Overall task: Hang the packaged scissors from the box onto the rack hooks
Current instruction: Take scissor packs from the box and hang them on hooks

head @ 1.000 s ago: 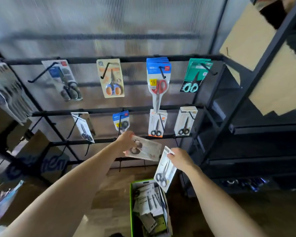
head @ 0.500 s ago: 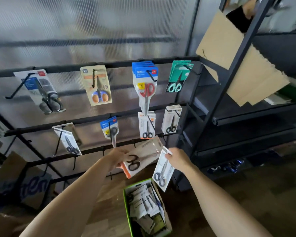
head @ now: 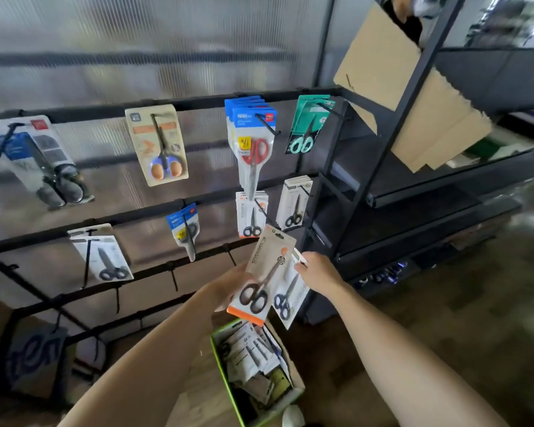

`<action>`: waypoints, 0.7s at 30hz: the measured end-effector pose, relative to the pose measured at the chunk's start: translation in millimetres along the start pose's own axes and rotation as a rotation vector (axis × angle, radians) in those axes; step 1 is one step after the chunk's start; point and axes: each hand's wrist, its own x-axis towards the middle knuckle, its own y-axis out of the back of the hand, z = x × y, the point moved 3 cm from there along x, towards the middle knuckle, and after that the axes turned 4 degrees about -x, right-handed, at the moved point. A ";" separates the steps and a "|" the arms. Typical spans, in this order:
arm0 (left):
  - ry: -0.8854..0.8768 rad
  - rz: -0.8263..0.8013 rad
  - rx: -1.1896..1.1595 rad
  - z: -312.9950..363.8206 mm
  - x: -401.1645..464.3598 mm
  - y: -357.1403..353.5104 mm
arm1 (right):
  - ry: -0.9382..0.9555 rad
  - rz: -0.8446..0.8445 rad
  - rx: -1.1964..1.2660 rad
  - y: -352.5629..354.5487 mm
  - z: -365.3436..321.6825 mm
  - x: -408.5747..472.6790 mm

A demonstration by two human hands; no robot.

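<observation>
My left hand [head: 228,291] grips a beige scissors pack [head: 264,272] with an orange bottom edge by its lower left side, holding it tilted just below the rack's [head: 179,204] middle rail, its top near the hung orange-trimmed packs [head: 251,215]. My right hand [head: 319,272] pinches the top of a white scissors pack [head: 290,298] (partly hidden behind the beige one). Both hang above the green-rimmed box [head: 225,365] of more packs on the floor. Up on the top rail hang red-handled scissors [head: 253,149] and a teal pack [head: 309,124].
</observation>
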 end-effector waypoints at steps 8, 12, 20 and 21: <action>-0.048 0.194 0.111 8.5 12.1 13.9 | 0.039 -0.029 -0.009 13.2 -10.1 23.2; -0.058 0.284 0.220 18.3 20.4 15.4 | 0.068 -0.033 0.020 17.6 -14.4 34.3; -0.123 0.373 0.152 28.5 43.6 6.7 | 0.113 -0.048 0.004 24.8 -3.5 60.5; -0.122 0.385 0.156 28.8 47.8 5.7 | 0.114 -0.050 -0.001 25.0 -1.1 63.9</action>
